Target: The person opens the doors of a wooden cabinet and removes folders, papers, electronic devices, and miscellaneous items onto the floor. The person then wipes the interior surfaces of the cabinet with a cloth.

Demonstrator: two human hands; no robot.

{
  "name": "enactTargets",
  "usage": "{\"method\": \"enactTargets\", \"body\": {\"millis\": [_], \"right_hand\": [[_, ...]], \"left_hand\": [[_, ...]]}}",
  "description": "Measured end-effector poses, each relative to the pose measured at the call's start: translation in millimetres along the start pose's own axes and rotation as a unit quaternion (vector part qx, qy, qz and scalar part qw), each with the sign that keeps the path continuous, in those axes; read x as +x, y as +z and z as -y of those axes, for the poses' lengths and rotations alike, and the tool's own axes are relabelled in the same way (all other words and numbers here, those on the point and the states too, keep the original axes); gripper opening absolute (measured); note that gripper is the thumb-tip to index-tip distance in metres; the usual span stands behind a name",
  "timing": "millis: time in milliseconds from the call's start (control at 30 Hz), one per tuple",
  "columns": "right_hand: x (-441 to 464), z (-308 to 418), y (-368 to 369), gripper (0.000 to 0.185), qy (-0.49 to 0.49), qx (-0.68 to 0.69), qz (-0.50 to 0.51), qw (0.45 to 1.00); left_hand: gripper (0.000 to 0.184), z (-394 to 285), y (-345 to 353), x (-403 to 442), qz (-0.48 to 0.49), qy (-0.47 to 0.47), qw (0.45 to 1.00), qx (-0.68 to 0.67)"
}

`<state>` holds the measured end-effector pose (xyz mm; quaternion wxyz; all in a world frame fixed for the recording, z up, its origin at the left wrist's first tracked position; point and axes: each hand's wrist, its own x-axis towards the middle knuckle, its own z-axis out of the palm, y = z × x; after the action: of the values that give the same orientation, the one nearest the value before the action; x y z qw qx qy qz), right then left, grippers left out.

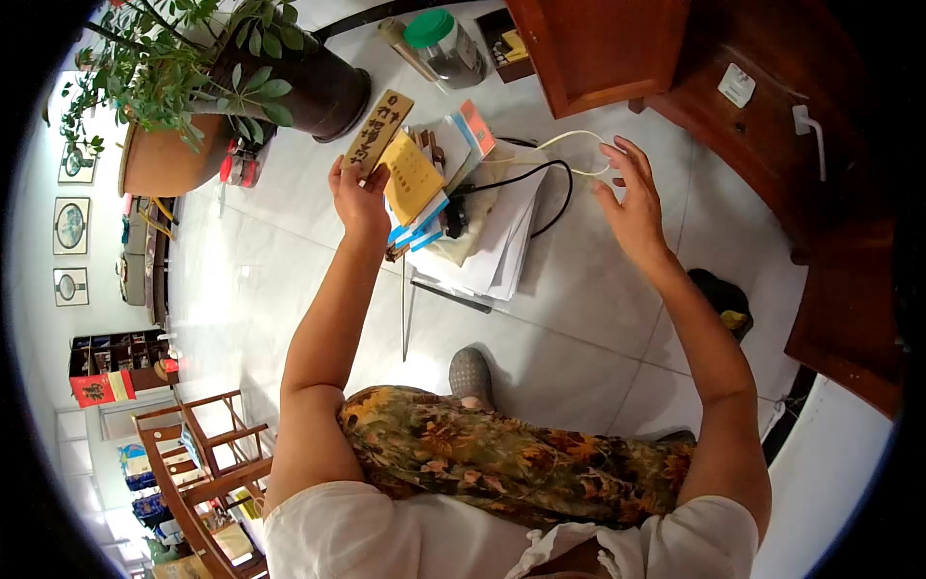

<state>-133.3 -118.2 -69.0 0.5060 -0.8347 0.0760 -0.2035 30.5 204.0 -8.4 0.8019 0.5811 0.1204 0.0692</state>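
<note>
My left hand is closed on the lower end of a flat wooden plaque with dark handwritten characters. Beside those fingers, a yellow booklet lies on top of a heaped pile. My right hand hovers to the right of the pile with thumb and fingers apart. A white cable loops up to its fingertips; whether they touch it I cannot tell. A black cable curves out of the pile. White papers form the pile's lower layer, and a clear plastic sleeve leans at its back.
Behind the pile stand a green-lidded jar and a small open box. A potted plant is at the back left. Wooden furniture borders the right. A thin black bar lies on the tiles near my shoe.
</note>
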Motion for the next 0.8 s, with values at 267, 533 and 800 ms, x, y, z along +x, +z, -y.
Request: {"method": "enactTargets", "body": {"millis": [267, 533, 800], "right_hand": [[0.6, -13.1, 5.0, 0.042, 0.029, 0.002, 0.012, 0.999], [-2.3, -13.8, 19.4, 0.04, 0.029, 0.073, 0.074, 0.994], [-24.1, 10.8, 65.2, 0.05, 0.126, 0.421, 0.151, 0.886]], "left_hand": [[0.026, 9.5, -26.3, 0.4, -0.072, -0.042, 0.994, 0.072], [0.029, -11.6, 23.8, -57.0, 0.075, -0.072, 0.993, 0.049], [0.029, 32.6, 44.2, -126.0, 0.247, -0.177, 0.937, 0.174]]}}
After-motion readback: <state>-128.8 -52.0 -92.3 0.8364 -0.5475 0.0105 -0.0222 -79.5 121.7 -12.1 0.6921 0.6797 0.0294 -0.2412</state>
